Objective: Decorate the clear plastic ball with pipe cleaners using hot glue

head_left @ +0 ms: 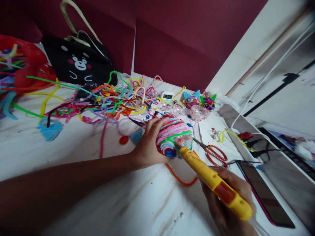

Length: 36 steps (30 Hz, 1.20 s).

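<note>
My left hand (147, 144) is wrapped round a ball (173, 136) covered in coiled pipe cleaners of pink, white, green and blue, holding it just above the white table (98, 196). My right hand (226, 203) grips a yellow glue gun (214, 180) with an orange band. Its tip touches the lower right side of the ball, near a clear bare patch. An orange pipe cleaner (180, 178) curls on the table under the gun.
A tangle of coloured pipe cleaners (118, 96) lies behind the ball. Red-handled scissors (214, 154) and a phone (264, 193) are at right. Decorated balls (199, 103), a small digital clock (167, 96), a black bear bag (78, 64) and a red bag (27, 65) stand further back.
</note>
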{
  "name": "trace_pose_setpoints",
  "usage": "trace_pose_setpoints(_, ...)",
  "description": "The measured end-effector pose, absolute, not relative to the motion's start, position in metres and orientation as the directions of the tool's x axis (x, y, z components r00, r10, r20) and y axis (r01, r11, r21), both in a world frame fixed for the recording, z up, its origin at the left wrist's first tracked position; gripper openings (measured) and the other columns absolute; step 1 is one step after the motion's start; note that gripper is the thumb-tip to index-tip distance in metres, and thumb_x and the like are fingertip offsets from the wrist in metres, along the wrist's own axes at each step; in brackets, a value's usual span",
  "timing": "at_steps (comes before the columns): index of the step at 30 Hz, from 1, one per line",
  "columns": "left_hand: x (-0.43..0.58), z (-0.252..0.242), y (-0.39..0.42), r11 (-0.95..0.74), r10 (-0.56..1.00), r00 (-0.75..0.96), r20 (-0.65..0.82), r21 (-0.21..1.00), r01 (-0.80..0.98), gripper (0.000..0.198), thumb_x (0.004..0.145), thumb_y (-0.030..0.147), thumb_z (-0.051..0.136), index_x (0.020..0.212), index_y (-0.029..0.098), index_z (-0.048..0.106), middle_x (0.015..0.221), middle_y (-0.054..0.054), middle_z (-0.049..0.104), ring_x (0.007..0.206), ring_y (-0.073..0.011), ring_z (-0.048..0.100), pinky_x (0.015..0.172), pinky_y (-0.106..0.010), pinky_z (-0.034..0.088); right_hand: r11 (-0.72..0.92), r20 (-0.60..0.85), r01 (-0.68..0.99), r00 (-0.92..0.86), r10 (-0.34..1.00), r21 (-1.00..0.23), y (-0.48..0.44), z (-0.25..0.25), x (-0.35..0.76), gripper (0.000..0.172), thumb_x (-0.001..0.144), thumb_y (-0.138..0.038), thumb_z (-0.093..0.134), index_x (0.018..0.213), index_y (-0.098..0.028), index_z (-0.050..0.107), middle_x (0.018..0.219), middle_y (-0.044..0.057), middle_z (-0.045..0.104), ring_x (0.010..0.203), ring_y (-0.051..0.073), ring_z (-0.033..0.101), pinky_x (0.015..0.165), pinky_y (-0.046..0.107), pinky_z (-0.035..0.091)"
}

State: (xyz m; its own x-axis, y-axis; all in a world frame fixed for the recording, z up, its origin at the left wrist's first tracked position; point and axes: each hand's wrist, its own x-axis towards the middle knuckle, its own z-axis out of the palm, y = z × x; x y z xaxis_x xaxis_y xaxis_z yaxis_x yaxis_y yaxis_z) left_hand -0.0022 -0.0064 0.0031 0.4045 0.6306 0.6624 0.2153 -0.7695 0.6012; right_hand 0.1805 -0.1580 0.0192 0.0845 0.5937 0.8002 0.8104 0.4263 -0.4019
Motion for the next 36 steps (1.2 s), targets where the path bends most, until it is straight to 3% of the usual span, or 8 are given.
trace_pose_setpoints(4, -0.002, 0.005, -0.0071, -0.768, 0.632, 0.408, 0.659, 0.603, 0.215, 0.103, 0.056, 0.028, 0.084, 0.144, 0.023, 0.03, 0.138, -0.014, 0.034, 0.134, -0.0351, 0.04, 0.115, -0.048, 0.038, 0.408, 0.784, 0.8, 0.121, 0.608, -0.44, -0.1595, 0.0177, 0.1793, 0.018, 0.087, -0.03, 0.064, 0.102, -0.023, 0.059, 0.083, 0.006, 0.068, 0.071, 0.022, 0.068, 0.056, 0.033, 0.055)
trace_pose_setpoints(15, -0.0017, 0.0043, -0.0058, -0.775, 0.625, 0.391, 0.675, 0.596, 0.21, 0.103, 0.055, 0.029, 0.085, 0.143, 0.019, 0.031, 0.136, -0.015, 0.036, 0.132, -0.0336, 0.041, 0.115, -0.045, 0.038, 0.414, 0.737, 0.726, 0.188, 0.649, -0.549, -0.1631, 0.0145, 0.1808, 0.016, 0.088, -0.026, 0.063, 0.103, -0.023, 0.061, 0.085, 0.006, 0.068, 0.069, 0.021, 0.067, 0.059, 0.032, 0.054)
trace_pose_setpoints(21, -0.0021, 0.0047, -0.0066, -0.766, 0.636, 0.389, 0.666, 0.605, 0.217, 0.104, 0.055, 0.03, 0.085, 0.143, 0.02, 0.031, 0.136, -0.015, 0.036, 0.133, -0.0333, 0.041, 0.115, -0.047, 0.038, 0.426, 0.776, 0.782, 0.113, 0.621, -0.454, -0.1621, 0.0155, 0.184, 0.02, 0.086, -0.026, 0.065, 0.105, -0.024, 0.059, 0.084, 0.005, 0.068, 0.069, 0.021, 0.067, 0.056, 0.032, 0.053)
trace_pose_setpoints(36, -0.002, 0.0043, -0.0055, -0.752, 0.655, 0.362, 0.663, 0.62, 0.223, 0.106, 0.051, 0.023, 0.085, 0.143, 0.02, 0.032, 0.136, -0.015, 0.037, 0.132, -0.034, 0.042, 0.114, -0.047, 0.039, 0.387, 0.787, 0.849, 0.053, 0.615, -0.359, -0.1633, 0.0216, 0.1852, 0.015, 0.087, -0.023, 0.063, 0.101, -0.023, 0.058, 0.081, 0.004, 0.067, 0.066, 0.02, 0.066, 0.057, 0.03, 0.05)
